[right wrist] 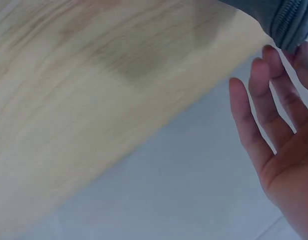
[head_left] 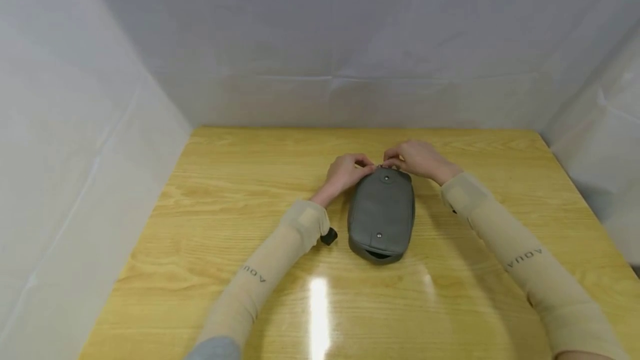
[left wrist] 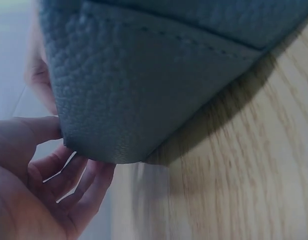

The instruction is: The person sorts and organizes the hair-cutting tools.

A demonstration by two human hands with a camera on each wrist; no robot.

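Two hands of mine meet at the far end of one thing, so I start with what is biggest. Under everything is the light wooden table (head_left: 210, 226) with a glossy top, closed in by white sheet walls (head_left: 75, 126). Near its middle lies the grey pebbled-leather pouch (head_left: 381, 215), lengthwise away from me, with two small metal studs on its upper face and a zipper along its edge.

My left hand (head_left: 345, 173) is curled at the pouch's far end on the left and seems to pinch the leather there; the left wrist view shows its thumb against the corner and the other fingers loosely bent below. My right hand (head_left: 417, 159) is at the same end from the right, thumb and forefinger closed around the zipper area, the remaining fingers straight; the pull itself I cannot see.

I judge the step goes best if the left hand holds the end steady while the right draws along the zipper line, not upward.

A small black object (head_left: 328, 236) sits by my left sleeve.
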